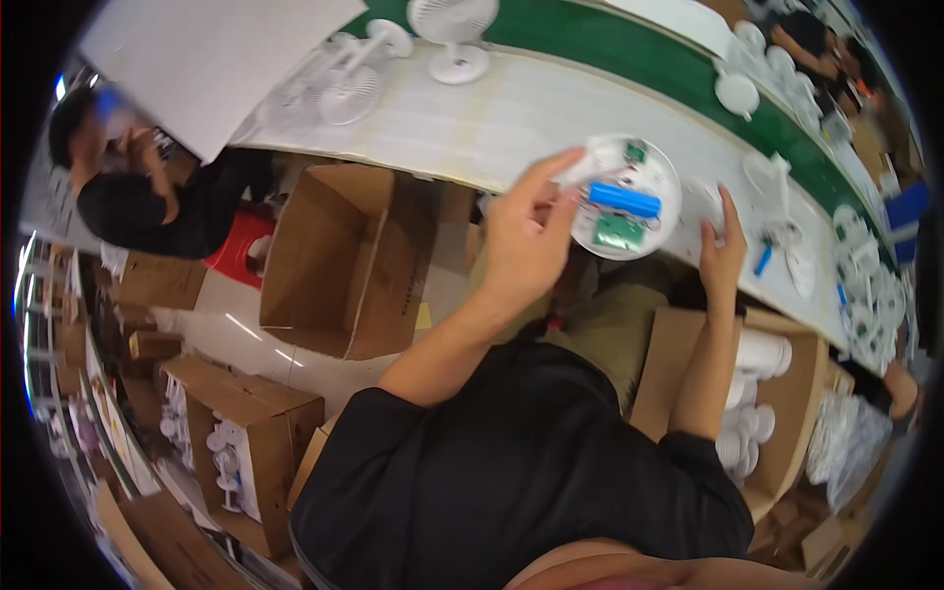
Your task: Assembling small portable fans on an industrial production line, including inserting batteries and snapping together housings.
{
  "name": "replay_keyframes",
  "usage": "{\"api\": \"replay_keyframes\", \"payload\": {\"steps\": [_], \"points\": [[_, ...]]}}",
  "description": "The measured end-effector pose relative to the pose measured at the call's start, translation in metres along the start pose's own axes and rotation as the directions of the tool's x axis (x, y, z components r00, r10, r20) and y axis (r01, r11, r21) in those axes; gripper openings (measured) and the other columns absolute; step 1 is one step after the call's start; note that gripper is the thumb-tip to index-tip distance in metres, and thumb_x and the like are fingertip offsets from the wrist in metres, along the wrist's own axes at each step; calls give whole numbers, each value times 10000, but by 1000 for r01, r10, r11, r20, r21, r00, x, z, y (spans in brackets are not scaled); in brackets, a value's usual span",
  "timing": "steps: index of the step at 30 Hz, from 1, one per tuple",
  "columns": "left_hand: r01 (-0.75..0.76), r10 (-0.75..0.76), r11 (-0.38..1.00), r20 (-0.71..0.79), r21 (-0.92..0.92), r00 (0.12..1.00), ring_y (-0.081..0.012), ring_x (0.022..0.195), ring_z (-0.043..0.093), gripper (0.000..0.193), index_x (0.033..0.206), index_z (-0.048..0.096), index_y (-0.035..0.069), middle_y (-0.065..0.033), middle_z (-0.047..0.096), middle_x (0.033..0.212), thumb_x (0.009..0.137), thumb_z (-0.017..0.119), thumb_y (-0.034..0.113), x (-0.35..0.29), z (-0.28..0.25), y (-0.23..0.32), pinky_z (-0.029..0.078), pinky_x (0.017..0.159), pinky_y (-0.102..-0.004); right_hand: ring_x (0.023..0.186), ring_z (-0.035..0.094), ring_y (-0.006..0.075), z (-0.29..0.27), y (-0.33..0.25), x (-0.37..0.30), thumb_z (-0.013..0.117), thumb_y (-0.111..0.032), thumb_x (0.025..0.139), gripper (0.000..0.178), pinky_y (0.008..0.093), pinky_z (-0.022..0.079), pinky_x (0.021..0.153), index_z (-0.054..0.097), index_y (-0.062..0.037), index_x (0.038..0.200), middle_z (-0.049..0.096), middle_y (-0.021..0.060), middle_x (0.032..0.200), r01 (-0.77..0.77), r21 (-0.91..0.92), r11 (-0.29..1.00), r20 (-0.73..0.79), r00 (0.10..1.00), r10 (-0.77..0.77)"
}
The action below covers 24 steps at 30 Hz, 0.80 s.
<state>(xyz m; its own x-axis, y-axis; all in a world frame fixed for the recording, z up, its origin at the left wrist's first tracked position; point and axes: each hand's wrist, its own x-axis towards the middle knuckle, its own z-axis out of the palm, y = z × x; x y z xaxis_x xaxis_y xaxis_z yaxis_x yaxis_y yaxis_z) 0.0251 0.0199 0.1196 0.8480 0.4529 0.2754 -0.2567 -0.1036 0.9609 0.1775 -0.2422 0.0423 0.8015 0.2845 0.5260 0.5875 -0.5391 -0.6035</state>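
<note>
My left hand (531, 221) grips the left side of a white round fan base (661, 177), thumb and fingers closed at its edge. The base's open inside faces up at the table's front edge. In it lie a blue cylindrical battery (625, 200), a larger green circuit board (619, 233) and a smaller green board (636, 151). Something white and blurred by my left fingertips cannot be made out. To the right of the base, apart from it, my right hand (724, 248) has its thumb and fingers spread, with nothing visible in them.
Small white fans (458, 65) stand at the back left of the white table (433, 128). White fan parts (772, 182) and a loose blue battery (763, 260) lie at right. Cardboard boxes (324, 265) stand below; one holds white parts (762, 354). A person (147, 197) sits at left.
</note>
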Motion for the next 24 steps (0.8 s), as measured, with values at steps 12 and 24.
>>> {"api": "replay_keyframes", "payload": {"steps": [12,24], "points": [[-26,20,998,-110,-50,994,-91,690,576,437,1358,503,-20,-126,689,870,923,552,-22,23,10,-14,466,653,-167,796,602,192,-35,-102,5,676,23,789,467,273,525,740,540,-21,1234,643,116,1078,-2,463,886,-190,976,101],[-69,75,992,-50,109,996,-168,839,673,430,1370,465,-37,-206,698,1002,946,537,-22,-6,15,-22,533,739,-203,1033,551,218,19,-147,-4,632,-11,851,493,298,482,903,459,-9,1312,536,146,1201,-124,822,556,-24,968,252]]}}
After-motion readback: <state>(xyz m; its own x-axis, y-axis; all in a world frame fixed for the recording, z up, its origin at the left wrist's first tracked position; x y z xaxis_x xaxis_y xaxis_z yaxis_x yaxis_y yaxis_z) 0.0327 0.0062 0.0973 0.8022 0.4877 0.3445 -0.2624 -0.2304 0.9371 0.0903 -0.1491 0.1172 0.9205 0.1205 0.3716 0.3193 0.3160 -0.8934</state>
